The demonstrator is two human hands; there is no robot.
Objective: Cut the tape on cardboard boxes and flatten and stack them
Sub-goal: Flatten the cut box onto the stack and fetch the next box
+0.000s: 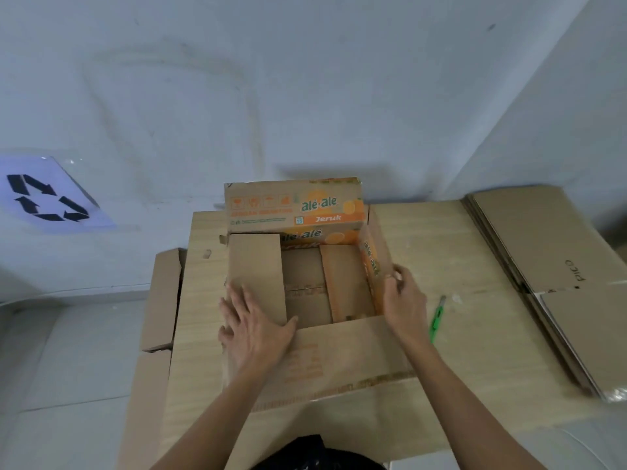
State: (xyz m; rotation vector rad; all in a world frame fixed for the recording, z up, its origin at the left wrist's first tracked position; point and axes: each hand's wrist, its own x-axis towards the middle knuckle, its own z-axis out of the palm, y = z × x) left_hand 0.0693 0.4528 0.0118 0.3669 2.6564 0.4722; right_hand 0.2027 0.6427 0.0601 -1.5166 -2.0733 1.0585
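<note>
An opened cardboard box [305, 212] printed "ale-ale Jeruk" stands on the wooden table [424, 252], its flaps spread and its inside showing. My left hand [252, 325] lies flat with straight fingers on the box's left flap, pressing it down. My right hand [403, 300] grips the upper edge of the box's right side wall, fingers curled over it. A green box cutter [437, 320] lies on the table just right of my right wrist, untouched. A stack of flattened boxes [556, 266] lies at the table's right side.
More flattened cardboard [159, 300] hangs beside the table's left edge. A sheet with a black recycling symbol [47, 196] is stuck on the white wall at left. The wall runs right behind the table. Pale floor tiles [68, 368] show at lower left.
</note>
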